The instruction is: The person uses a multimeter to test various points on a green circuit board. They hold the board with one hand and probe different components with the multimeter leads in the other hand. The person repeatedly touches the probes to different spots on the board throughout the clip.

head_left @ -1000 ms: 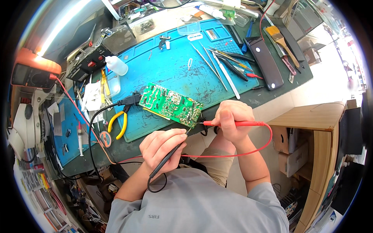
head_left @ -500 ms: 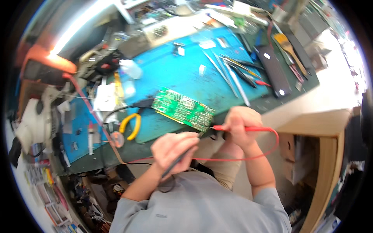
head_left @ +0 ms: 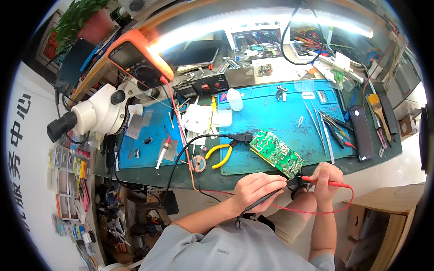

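Observation:
A green circuit board [head_left: 273, 151] lies slantwise at the near edge of the mat, its solder side up. A black power plug [head_left: 240, 137] is joined to its upper left end. My left hand [head_left: 258, 192] is closed on a black test probe [head_left: 263, 201], its tip beside the board's near right end. From the right, my right hand [head_left: 327, 179] grips a red test probe [head_left: 333, 183], which points at that same end. Whether either tip touches the board, I cannot tell. The red probe's lead loops below my right hand.
An orange multimeter [head_left: 141, 62] stands at the back left, above a white microscope [head_left: 97, 110]. Yellow-handled pliers [head_left: 220, 156] lie left of the board on the blue mat [head_left: 275, 113]. Tweezers [head_left: 326, 140], a dark long case [head_left: 362, 131] and a brush [head_left: 377, 109] are on the right.
The head view has swung up and left, bringing the multimeter, microscope and back shelf into fuller sight. Both hands keep their probes at the board's near end.

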Available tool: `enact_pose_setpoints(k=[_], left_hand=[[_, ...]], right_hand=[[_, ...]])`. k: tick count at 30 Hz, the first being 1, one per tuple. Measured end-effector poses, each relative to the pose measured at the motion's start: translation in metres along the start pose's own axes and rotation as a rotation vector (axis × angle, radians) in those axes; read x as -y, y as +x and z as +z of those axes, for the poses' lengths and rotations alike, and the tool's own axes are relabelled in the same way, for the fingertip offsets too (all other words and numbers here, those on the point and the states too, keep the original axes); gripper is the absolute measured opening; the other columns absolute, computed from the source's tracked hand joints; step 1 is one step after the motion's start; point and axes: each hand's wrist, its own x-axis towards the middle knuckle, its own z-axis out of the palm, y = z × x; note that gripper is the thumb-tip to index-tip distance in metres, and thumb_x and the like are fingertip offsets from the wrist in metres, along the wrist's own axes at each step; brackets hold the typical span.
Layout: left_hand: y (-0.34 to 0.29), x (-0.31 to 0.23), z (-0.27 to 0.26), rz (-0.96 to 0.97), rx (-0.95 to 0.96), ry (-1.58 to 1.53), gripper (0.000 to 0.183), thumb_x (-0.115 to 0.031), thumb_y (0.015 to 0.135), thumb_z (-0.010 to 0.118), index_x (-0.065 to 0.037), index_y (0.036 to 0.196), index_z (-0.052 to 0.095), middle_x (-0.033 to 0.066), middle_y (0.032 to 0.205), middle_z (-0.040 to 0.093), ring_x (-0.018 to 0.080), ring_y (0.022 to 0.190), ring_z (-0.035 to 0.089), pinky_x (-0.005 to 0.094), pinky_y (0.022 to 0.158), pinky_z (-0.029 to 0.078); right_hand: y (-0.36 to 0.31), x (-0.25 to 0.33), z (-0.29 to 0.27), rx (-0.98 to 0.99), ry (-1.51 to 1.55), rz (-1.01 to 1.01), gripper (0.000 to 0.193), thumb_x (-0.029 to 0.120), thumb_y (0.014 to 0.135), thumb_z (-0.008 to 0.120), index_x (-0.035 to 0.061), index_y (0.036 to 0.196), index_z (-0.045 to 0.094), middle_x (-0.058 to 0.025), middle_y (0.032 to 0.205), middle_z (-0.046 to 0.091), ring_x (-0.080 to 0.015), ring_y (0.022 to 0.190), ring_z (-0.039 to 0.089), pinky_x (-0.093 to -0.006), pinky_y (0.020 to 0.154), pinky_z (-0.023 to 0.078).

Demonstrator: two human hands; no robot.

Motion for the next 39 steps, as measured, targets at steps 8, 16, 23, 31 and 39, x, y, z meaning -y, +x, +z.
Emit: enact_pose_setpoints(k=[8, 16, 23, 31, 39], left_hand=[[0.0003, 0.0026, 0.0058, 0.021, -0.007, 0.002, 0.019, -0.003, 0.079, 0.073, -0.004, 0.097, 0.069, 0.01, 0.093, 0.072, 0.0212, 0.069, 0.067, 0.0285, 0.058, 0.052], [-0.0026, 0.0028, 0.005, -0.014, 0.015, 0.032, 0.028, -0.002, 0.07, 0.076, -0.007, 0.097, 0.071, 0.0048, 0.096, 0.072, 0.0192, 0.072, 0.066, 0.0272, 0.062, 0.052], [-0.0028, 0.0047, 0.0037, -0.008, 0.024, 0.043, 0.028, -0.003, 0.07, 0.076, -0.007, 0.097, 0.07, 0.0046, 0.096, 0.072, 0.0178, 0.07, 0.065, 0.0264, 0.06, 0.049], [-0.0024, 0.0046, 0.0015, 0.0, 0.047, 0.04, 0.025, -0.002, 0.072, 0.075, -0.006, 0.097, 0.07, 0.0069, 0.095, 0.073, 0.0189, 0.072, 0.066, 0.0267, 0.062, 0.05], [-0.0017, 0.0047, -0.0002, -0.008, 0.067, 0.039, 0.026, -0.002, 0.072, 0.075, -0.006, 0.097, 0.069, 0.0063, 0.097, 0.073, 0.0181, 0.072, 0.065, 0.0265, 0.062, 0.049]], right_hand=[[0.0055, 0.0016, -0.0034, 0.049, 0.005, -0.029, 0.035, 0.009, 0.091, 0.052, 0.0034, 0.056, 0.056, -0.0054, 0.052, 0.056, -0.0186, 0.043, 0.051, -0.0309, 0.045, 0.039], [0.0027, -0.0022, -0.0019, 0.029, 0.068, -0.03, 0.034, 0.006, 0.089, 0.054, 0.0043, 0.056, 0.058, -0.0036, 0.051, 0.057, -0.0158, 0.043, 0.051, -0.0286, 0.043, 0.039], [0.0041, -0.0043, 0.0001, 0.025, 0.065, -0.059, 0.034, 0.006, 0.089, 0.054, 0.0044, 0.056, 0.059, -0.004, 0.052, 0.059, -0.0155, 0.043, 0.051, -0.028, 0.043, 0.04], [0.006, -0.0032, 0.0001, 0.032, 0.059, -0.069, 0.035, 0.006, 0.09, 0.053, 0.0047, 0.055, 0.058, -0.0041, 0.052, 0.059, -0.0152, 0.043, 0.052, -0.0272, 0.043, 0.041], [0.0065, -0.003, 0.0, 0.037, 0.056, -0.071, 0.035, 0.006, 0.089, 0.052, 0.0049, 0.055, 0.058, -0.0035, 0.052, 0.059, -0.0152, 0.043, 0.053, -0.0274, 0.043, 0.042]])
